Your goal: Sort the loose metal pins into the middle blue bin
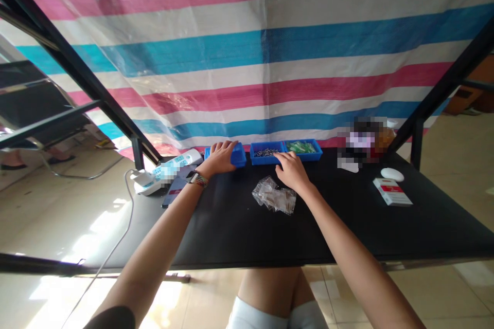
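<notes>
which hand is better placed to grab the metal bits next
Right, most likely: the right hand is at the near edge of the bin holding the metal bits, close to them. The left hand is farther off, over another bin.

The left arm (154, 247) and right arm (343, 231) reach forward (both forearms are bare), drawing closer together toward the wrists (203, 172). The left hand (219, 158) faces palm down, fingers (226, 145) arched, thumb apart from them. The right hand (292, 169) angles inward, index finger extended leftward, thumb separated beneath.
</notes>
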Demonstrator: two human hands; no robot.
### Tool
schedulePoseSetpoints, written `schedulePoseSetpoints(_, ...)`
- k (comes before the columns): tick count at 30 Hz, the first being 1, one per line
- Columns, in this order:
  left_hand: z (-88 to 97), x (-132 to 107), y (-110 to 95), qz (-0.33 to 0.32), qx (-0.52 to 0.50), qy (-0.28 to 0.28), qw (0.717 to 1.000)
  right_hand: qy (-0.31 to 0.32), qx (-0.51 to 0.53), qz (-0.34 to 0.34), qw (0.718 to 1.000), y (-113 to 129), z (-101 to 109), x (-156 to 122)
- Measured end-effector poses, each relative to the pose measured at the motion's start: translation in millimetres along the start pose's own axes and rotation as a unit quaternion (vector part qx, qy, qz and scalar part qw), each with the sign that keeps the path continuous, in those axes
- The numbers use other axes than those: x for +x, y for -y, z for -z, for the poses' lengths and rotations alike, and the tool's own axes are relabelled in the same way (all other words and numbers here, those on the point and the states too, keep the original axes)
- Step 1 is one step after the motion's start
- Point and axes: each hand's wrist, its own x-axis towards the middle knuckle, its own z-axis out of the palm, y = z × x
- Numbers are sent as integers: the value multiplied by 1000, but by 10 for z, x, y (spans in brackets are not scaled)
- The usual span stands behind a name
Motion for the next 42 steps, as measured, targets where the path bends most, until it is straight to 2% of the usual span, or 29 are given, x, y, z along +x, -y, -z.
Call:
schedulePoseSetpoints(3,-92,96,45,-12,15,6,1000,7,-18,-5,1000,2,-62,-23)
schedulePoseSetpoints(7,-153,169,90,-24,1,28,999,-26,27,-39,999,20,-122,-128)
schedulePoseSetpoints(12,-189,152,60,-19,2,27,999,-34,105,-63,992,133,-42,-299)
schedulePoseSetpoints(15,-197,30,-97,-3,4,-25,1000,-36,143,-100,984,190,65,-357)
schedulePoseSetpoints(18,-176,-158,-388,13,-32,-102,994,-107,117,-161,974,135,124,-342)
schedulePoseSetpoints(20,-160,-277,-612,60,-76,-145,985,-135,104,-209,963,41,108,-306)
schedulePoseSetpoints(21,-158,-322,-714,79,-106,-141,981,-124,119,-235,957,-11,85,-288)
schedulePoseSetpoints(23,-174,-370,-866,130,-171,-96,972,-64,194,-281,938,-102,21,-260)
schedulePoseSetpoints(26,-250,-341,-931,161,-297,-53,940,-7,285,-295,912,-179,-69,-261)
schedulePoseSetpoints(31,-401,-217,-776,173,-404,-14,898,-33,287,-255,923,-193,-122,-328)
schedulePoseSetpoints(34,-419,-232,-679,183,-436,-27,881,-60,303,-249,918,-119,-114,-370)
schedulePoseSetpoints(36,-384,-288,-640,184,-443,-44,876,-75,355,-258,895,-23,-80,-402)
schedulePoseSetpoints(37,-350,-323,-631,183,-444,-54,875,-82,399,-266,874,35,-49,-421)
schedulePoseSetpoints(39,-250,-394,-640,175,-445,-73,875,-93,513,-281,806,150,41,-463)
schedulePoseSetpoints(42,-44,-460,-715,133,-443,-111,879,-86,666,-290,682,259,225,-535)
